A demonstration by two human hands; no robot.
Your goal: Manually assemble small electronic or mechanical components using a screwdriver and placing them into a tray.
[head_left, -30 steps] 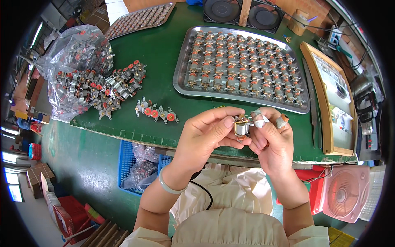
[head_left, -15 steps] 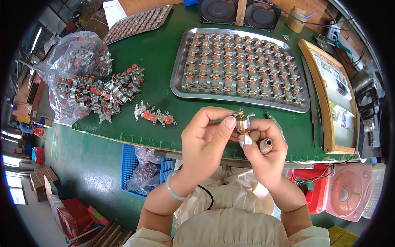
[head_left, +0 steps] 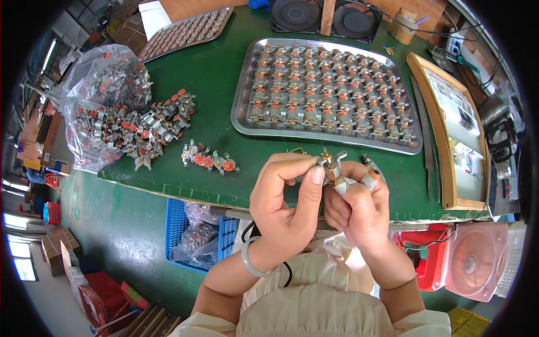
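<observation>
Over the table's near edge, my left hand point(head_left: 286, 196) pinches a small cylindrical metal part with side tabs point(head_left: 332, 164) between thumb and fingers. My right hand point(head_left: 361, 210) is closed against its lower right side, the thumb and fingers pressed to it. Pale tape wraps point(head_left: 370, 180) cover some right fingertips. Part of the component is hidden by my fingers. Just behind my left fingers a thin yellow loop point(head_left: 297, 150) shows. Beyond my right hand lies a slim metal tool point(head_left: 370, 163), partly covered.
A metal tray point(head_left: 240, 112) with rows of similar parts stands behind my hands. To the left are a short row of parts point(head_left: 210, 161), a loose pile point(head_left: 151, 126) and a plastic bag point(head_left: 84, 73). A wooden frame point(head_left: 446, 163) lies right; a blue crate point(head_left: 175, 224) stands below.
Both hands have come slightly lower, and the part has tilted. My right hand has turned, its fingers curling further under. The yellow loop now shows behind my left fingers.
</observation>
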